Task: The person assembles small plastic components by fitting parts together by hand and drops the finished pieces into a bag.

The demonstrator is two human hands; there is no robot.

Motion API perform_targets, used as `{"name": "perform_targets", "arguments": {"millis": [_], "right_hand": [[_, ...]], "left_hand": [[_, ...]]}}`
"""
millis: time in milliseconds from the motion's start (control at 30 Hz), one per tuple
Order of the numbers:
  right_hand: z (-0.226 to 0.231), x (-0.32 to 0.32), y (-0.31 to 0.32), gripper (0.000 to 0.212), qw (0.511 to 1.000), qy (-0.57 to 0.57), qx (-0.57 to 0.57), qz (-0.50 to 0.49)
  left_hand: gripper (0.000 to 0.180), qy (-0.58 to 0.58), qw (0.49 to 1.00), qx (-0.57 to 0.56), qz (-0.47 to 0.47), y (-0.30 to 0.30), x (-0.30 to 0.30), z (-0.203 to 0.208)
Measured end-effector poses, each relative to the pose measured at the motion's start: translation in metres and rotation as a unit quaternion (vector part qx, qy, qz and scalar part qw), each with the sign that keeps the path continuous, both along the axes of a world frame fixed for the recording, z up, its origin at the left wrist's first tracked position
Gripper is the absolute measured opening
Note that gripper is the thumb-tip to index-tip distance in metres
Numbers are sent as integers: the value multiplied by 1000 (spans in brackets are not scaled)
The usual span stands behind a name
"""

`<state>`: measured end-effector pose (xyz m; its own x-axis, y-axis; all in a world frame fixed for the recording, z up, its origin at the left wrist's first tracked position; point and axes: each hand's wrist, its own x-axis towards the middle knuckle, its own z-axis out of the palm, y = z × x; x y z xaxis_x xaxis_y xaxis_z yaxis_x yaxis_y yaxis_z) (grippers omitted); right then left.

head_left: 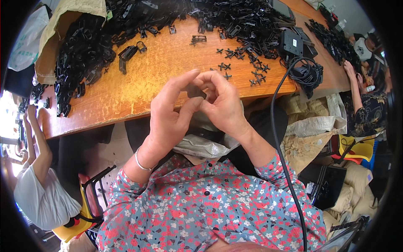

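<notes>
Both hands were raised at the near edge of the worn wooden table (138, 80), fingers curled and tips brought close together. Left hand (170, 111) and right hand (224, 103) pinched a small dark part (194, 91) between them; exact finger contacts partly hidden, part's shape too blurred to tell. Metal bangle (142, 163) on the left wrist; floral sleeves on both arms.

Just beyond the fingertips, toward the right: a scatter of small black crosses (257, 77) lying loose. Farther beyond the hands, a broad heap of black plastic pieces (235, 25) spread along the table, with a few singles, among them a clip-like piece (199, 39), nearer. Left of the hands and beyond, an open brown paper sack (50, 52) beside more of the black pieces. Right and beyond: a black box (290, 43) and a coiled black cable (304, 71); one length ran down past the right forearm. Below the hands, a pale woven sack (203, 145). Well off to the left, a co-worker in white (44, 199); another person's forearm (354, 90) well to the right.
</notes>
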<state>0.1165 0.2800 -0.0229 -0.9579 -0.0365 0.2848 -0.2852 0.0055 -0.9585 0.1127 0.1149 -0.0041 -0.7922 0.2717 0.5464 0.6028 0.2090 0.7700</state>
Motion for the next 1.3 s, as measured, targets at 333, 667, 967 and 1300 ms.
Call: {"name": "perform_targets", "arguments": {"millis": [333,667,967,1300], "right_hand": [[-5,8,-6,33,999,-14,6,39],[23,23,-6,25,988,-80,12,129],[11,35,-11,18,991,-41,16,127],[26,37,-21,27,966,-183,-8,181]], "left_hand": [[38,-58,998,17,22,-5,2,-1],[49,-251,943,200,-82,-21,-17,16],[62,-249,942,103,-199,-3,-4,13],[38,-209,965,156,27,-10,7,6]]}}
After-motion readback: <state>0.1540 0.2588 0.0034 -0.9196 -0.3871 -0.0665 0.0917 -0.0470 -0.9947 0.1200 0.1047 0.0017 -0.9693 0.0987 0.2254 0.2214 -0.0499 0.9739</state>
